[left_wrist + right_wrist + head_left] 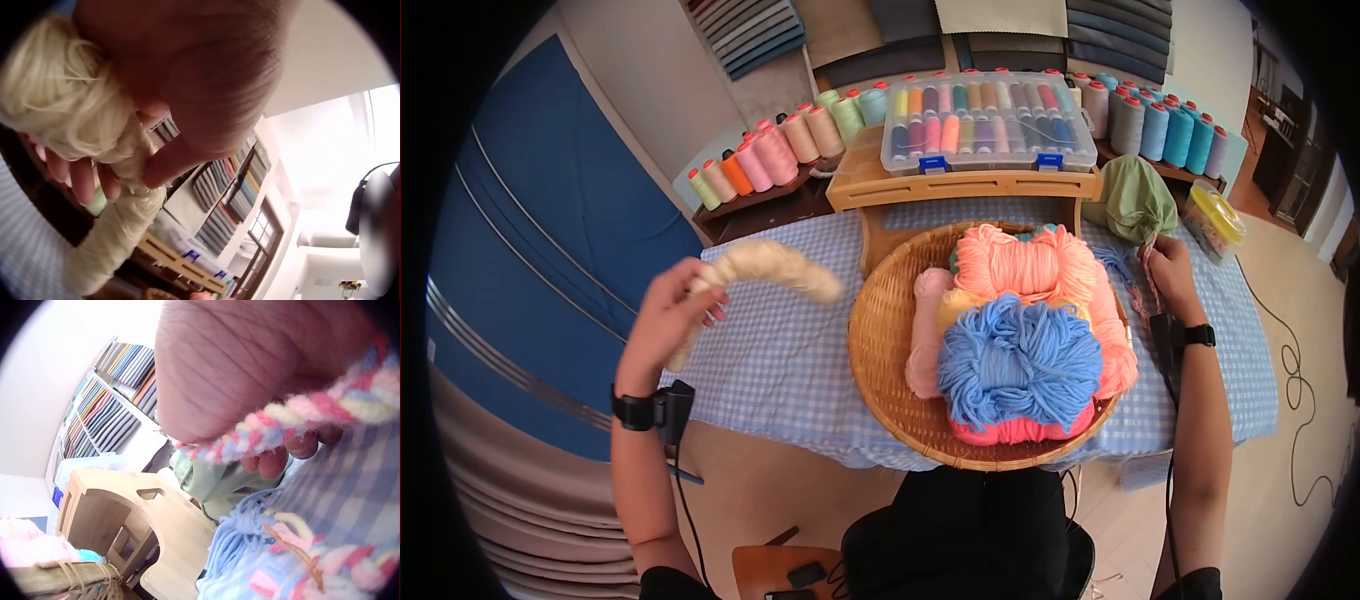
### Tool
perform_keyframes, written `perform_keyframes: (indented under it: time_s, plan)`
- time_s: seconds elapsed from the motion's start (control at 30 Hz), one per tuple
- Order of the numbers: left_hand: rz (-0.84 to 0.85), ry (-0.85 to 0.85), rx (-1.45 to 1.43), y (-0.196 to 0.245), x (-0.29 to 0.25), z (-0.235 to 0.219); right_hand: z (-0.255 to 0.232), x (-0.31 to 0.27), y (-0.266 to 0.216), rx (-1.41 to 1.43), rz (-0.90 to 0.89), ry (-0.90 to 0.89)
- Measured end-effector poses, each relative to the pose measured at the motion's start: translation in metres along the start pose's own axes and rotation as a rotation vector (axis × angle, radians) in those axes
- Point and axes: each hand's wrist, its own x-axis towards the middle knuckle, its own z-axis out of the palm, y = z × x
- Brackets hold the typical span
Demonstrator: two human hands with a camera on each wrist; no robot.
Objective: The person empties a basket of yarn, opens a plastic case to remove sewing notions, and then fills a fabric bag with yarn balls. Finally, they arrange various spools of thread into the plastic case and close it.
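Observation:
My left hand (668,312) grips a cream yarn hank (772,264) at the left of the table. The hank bends in an arc to the right; in the left wrist view its strands (62,94) bulge on one side of my fingers and its wrapped length (115,240) runs out on the other. At the right, my right hand (1172,275) holds a pink, blue and cream braided cord (269,428) by a soft green drawstring bag (1138,200). A blue yarn tassel (240,525) lies on the cloth below that hand.
Between my hands a round bamboo basket (890,350) holds blue yarn (1020,360), peach yarn (1025,262) and more skeins. Behind it a wooden stand (965,187) carries a clear thread case (990,125). A yellow-lidded tub (1218,212) stands at the right.

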Motion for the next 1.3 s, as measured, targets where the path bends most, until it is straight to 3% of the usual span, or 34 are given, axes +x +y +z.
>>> perform_keyframes:
  time_s: [0.13, 0.2, 0.3, 0.33, 0.4, 0.5, 0.77, 0.97, 1.07, 1.13, 1.17, 1.3]
  plan:
    - [0.078, 0.089, -0.261, 0.039, -0.006, -0.013, 0.000, -0.002, -0.004, 0.036, 0.015, -0.005]
    - [0.121, 0.111, -0.291, 0.055, -0.008, -0.003, 0.000, -0.005, -0.007, 0.021, 0.000, 0.000]
    - [0.170, 0.075, -0.569, 0.076, -0.012, 0.027, 0.001, -0.006, -0.013, -0.005, 0.025, 0.002]
    - [0.181, 0.084, -0.583, 0.079, -0.013, 0.037, 0.000, -0.009, -0.021, 0.044, 0.113, -0.015]
    - [0.090, 0.002, -0.703, 0.082, -0.015, 0.059, 0.001, -0.005, -0.011, 0.039, 0.029, -0.024]
    - [-0.094, 0.023, -0.793, 0.083, -0.017, 0.108, -0.001, -0.007, -0.016, 0.039, 0.034, -0.029]
    - [0.009, 0.014, -0.961, 0.087, 0.000, 0.132, 0.001, -0.006, -0.014, 0.042, 0.021, -0.044]
    - [0.037, 0.126, -1.088, 0.076, 0.002, 0.146, 0.000, -0.006, -0.014, 0.036, 0.031, -0.058]
    - [-0.075, 0.011, -1.025, 0.069, -0.002, 0.148, 0.000, -0.005, -0.012, 0.014, 0.030, -0.068]
    - [-0.252, -0.425, -0.941, 0.059, -0.001, 0.142, 0.000, -0.004, -0.010, 0.016, 0.022, -0.071]
    - [-0.290, -0.499, -0.887, 0.071, -0.006, 0.135, 0.000, -0.004, -0.010, 0.019, 0.014, -0.073]
    - [-0.290, -0.576, -0.644, 0.069, -0.003, 0.134, 0.001, -0.006, -0.011, 0.069, 0.023, -0.076]
